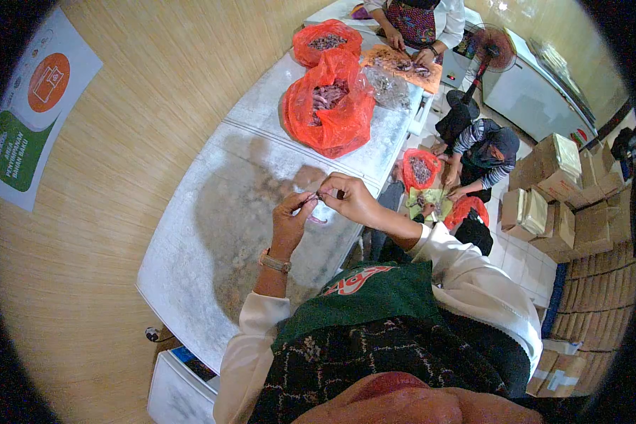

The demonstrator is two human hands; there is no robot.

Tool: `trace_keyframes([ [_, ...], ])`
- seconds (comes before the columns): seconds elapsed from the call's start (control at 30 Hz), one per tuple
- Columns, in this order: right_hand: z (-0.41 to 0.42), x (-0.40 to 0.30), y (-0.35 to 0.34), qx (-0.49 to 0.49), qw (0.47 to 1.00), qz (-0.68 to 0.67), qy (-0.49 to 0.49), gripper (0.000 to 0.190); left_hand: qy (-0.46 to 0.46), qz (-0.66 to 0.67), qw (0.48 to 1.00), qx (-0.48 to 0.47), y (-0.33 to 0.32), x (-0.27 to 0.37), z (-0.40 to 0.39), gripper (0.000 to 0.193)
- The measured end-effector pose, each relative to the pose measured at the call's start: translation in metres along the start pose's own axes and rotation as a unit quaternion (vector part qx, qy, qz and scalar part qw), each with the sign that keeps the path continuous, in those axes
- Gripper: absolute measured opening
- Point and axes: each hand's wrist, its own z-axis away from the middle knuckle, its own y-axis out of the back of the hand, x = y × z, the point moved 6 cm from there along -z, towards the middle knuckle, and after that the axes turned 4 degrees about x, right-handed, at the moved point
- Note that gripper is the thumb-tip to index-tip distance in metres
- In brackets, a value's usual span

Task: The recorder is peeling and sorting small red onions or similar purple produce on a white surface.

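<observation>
Above the white worktop [185, 275], my left hand [291, 214] and my right hand [344, 196] meet at the fingertips. Both pinch one small purplish, shallot-like piece [318, 197] between thumb and finger; the fingers partly hide it. A thin, curved pinkish strip [317, 220] hangs just below my left fingertips. Beyond my hands stands a large open red plastic bag [334, 127] with many purplish pieces [327, 98] in it. A second red bag [326, 32] with small dark pieces is behind it. Crumpled clear plastic [387, 87] lies to the right of the large bag.
At the far end, a person's hands [421, 55] work over an orange sheet [429, 77]. Right of the worktop, people crouch on the floor around red bags [420, 168] and a yellow-green sheet [432, 201]. A fan [492, 47], a chest freezer [535, 90] and cardboard boxes [546, 164] stand farther right.
</observation>
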Motion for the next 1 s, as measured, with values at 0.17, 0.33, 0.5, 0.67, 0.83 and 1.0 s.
trace_keyframes([
  [0.17, 0.000, 0.007, -0.004, -0.003, 0.999, 0.033, 0.032, 0.010, -0.018, -0.033, 0.999, -0.002, -0.001, 0.002, 0.000, 0.019],
  [0.33, 0.002, -0.009, -0.002, 0.021, 0.996, 0.006, 0.081, 0.019, 0.095, 0.044, 0.994, 0.019, -0.006, 0.007, 0.002, 0.019],
  [0.5, -0.001, -0.009, -0.001, -0.010, 0.989, 0.029, 0.146, 0.022, 0.184, 0.176, 0.966, -0.038, -0.004, -0.006, 0.005, 0.020],
  [0.67, -0.004, -0.010, 0.002, -0.078, 0.981, 0.047, 0.170, 0.019, 0.239, 0.192, 0.945, -0.113, -0.006, -0.012, 0.010, 0.022],
  [0.83, 0.000, 0.002, -0.004, -0.129, 0.985, -0.009, 0.115, 0.017, 0.257, 0.164, 0.942, -0.143, -0.009, -0.015, 0.011, 0.025],
  [1.0, 0.003, 0.007, -0.008, -0.106, 0.989, 0.019, 0.101, 0.018, 0.247, 0.132, 0.952, -0.123, -0.008, -0.019, 0.011, 0.027],
])
